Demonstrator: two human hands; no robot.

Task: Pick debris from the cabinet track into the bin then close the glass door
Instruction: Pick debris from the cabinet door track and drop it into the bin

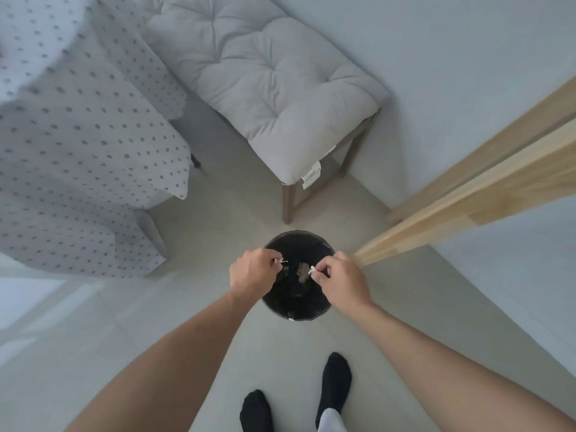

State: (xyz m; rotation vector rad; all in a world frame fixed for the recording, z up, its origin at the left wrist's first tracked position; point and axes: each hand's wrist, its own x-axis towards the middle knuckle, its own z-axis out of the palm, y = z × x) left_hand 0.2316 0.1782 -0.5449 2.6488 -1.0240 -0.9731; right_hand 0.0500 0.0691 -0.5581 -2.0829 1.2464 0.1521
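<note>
**Both hands hold debris over the bin**

Seen from above, a person stands over a round black bin [296, 304] on a pale floor [193, 307]. The left hand [252, 271] pinches a small white scrap [283, 261] above the bin's left rim. The right hand [338, 280] pinches another white bit [311, 270] above the opening, nearer the right side. Some rubbish already lies inside.

A pale wooden frame [452, 219], probably the cabinet, juts in from the right; its track and glass door cannot be made out.

Risk: the left scrap hangs close to the rim, so released there it could drift outside and land on the floor. Light scraps may also cling to fingertips rather than drop.

A cushioned chair [274, 88] stands beyond the bin.
</note>
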